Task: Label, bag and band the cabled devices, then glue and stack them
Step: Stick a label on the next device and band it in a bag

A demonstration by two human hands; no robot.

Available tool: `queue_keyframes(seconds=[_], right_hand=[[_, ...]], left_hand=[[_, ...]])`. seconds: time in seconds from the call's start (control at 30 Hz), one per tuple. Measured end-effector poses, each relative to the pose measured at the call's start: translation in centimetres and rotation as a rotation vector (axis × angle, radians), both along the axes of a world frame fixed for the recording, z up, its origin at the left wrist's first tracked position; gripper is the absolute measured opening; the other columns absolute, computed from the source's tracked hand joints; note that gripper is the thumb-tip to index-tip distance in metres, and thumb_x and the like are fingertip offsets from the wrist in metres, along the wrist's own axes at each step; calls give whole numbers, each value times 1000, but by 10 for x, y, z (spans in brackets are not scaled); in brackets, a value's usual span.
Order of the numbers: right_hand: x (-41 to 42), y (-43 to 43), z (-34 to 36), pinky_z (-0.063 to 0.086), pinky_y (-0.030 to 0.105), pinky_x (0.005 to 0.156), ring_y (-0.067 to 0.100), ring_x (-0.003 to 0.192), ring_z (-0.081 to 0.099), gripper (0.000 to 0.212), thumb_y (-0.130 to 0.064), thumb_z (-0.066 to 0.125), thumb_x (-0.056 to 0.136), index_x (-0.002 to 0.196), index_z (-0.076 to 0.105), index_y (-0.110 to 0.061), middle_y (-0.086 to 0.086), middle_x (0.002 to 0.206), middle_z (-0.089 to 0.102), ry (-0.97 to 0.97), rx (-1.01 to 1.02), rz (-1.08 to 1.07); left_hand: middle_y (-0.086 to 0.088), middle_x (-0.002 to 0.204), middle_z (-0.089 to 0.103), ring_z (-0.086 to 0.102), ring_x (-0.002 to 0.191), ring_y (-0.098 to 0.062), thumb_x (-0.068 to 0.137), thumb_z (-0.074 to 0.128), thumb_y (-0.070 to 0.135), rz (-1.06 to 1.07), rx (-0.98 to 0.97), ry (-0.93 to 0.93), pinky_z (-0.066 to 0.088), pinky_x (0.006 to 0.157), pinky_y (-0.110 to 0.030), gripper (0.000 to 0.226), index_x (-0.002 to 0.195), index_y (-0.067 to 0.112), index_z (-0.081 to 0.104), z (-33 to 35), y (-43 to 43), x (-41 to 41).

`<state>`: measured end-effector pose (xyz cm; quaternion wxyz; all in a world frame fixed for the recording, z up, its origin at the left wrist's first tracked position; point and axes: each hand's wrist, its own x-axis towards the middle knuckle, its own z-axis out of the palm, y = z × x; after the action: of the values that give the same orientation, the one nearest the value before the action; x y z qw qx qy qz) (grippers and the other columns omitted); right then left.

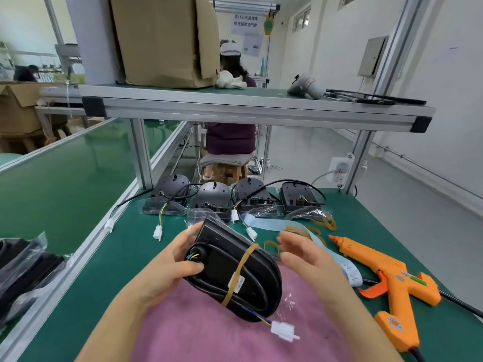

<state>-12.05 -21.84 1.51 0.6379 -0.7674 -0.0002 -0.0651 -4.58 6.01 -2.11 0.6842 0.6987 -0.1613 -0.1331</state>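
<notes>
Over the cloth (pixel 198 327), the left hand (pixel 167 265) is gripping the banded device (pixel 235 267), thumb pressing near its cable port. The right hand (pixel 305 259) is hovering open just beside it, seemingly not touching. Farther off, four devices (pixel 213 197) are sitting in a row.

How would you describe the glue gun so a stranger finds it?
Start at the green bench, right of the pink mat. The glue gun lies flat there, the only bright orange thing, nozzle toward the rubber bands.
</notes>
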Motion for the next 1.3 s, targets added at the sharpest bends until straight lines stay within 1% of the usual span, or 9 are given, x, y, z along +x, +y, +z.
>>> queue_keyframes(seconds=[0.13, 0.23, 0.43, 0.63, 0.9, 1.0, 1.1, 1.2, 1.3], right_hand=[[16, 3, 10, 47, 7, 75, -5, 87, 66, 21, -17, 70, 85, 86, 73, -37, -15, 88, 74, -4, -310, 124], [20, 5, 4, 53, 21, 76, 3, 77, 66, 15, -19, 69, 86, 76, 74, -28, -13, 80, 72, -43, -378, 76], [15, 1, 1, 48, 18, 72, 0, 81, 62, 10, -31, 62, 90, 82, 68, -34, -22, 84, 68, -141, -543, 93], [12, -3, 4, 54, 37, 76, 13, 73, 63, 13, -24, 65, 89, 77, 68, -22, -4, 77, 69, -83, -506, 108], [13, 3, -5, 41, 21, 62, 2, 63, 52, 20, -28, 48, 99, 80, 52, -24, -9, 65, 59, -38, -720, 66], [13, 4, -3, 46, 16, 55, -3, 53, 54, 23, -24, 46, 100, 83, 59, -16, -13, 57, 63, 177, -330, 102], [7, 14, -4, 56, 20, 69, 3, 74, 69, 30, -43, 60, 91, 102, 70, -17, -11, 77, 73, 413, 81, 201], [4, 25, -14, 47, 43, 103, 26, 109, 66, 47, -36, 68, 76, 118, 65, -15, 10, 114, 71, 500, 166, 319], [3, 23, -23, 50, 42, 100, 30, 105, 67, 48, -21, 69, 72, 118, 64, -9, 17, 115, 70, 482, 301, 312]], left_hand=[[39, 129, 51, 39, 123, 22, 61, 68, 9, -92, 46, -48, 38, 86, 2, 79, 128, 46, 49, 0, -5, 1], [38, 127, 53, 42, 120, 21, 64, 61, 1, -108, 56, -55, 39, 84, 3, 78, 130, 40, 47, -1, -7, 1], [40, 128, 51, 39, 122, 23, 63, 63, 5, -92, 56, -42, 37, 87, 2, 77, 130, 40, 48, -3, -8, 2], [37, 130, 52, 39, 123, 21, 61, 64, 5, -91, 65, -19, 34, 94, -8, 78, 130, 38, 50, -5, -8, 4], [37, 126, 56, 43, 121, 19, 60, 62, 4, -146, 74, 10, 38, 90, -1, 75, 127, 36, 51, 0, -11, 2], [32, 130, 55, 45, 125, 12, 61, 63, 5, -247, 140, 23, 39, 95, -6, 76, 129, 35, 51, 8, -11, 4], [31, 134, 52, 43, 128, 11, 66, 62, 5, -405, 231, 26, 38, 96, -5, 75, 133, 34, 48, 21, -17, 9], [16, 142, 52, 45, 132, 1, 72, 63, 3, -539, 301, 53, 38, 106, -17, 74, 140, 25, 44, 29, -30, 17], [9, 140, 54, 47, 131, -2, 73, 70, 18, -577, 348, 91, 39, 102, -15, 71, 138, 30, 44, 30, -36, 31]])
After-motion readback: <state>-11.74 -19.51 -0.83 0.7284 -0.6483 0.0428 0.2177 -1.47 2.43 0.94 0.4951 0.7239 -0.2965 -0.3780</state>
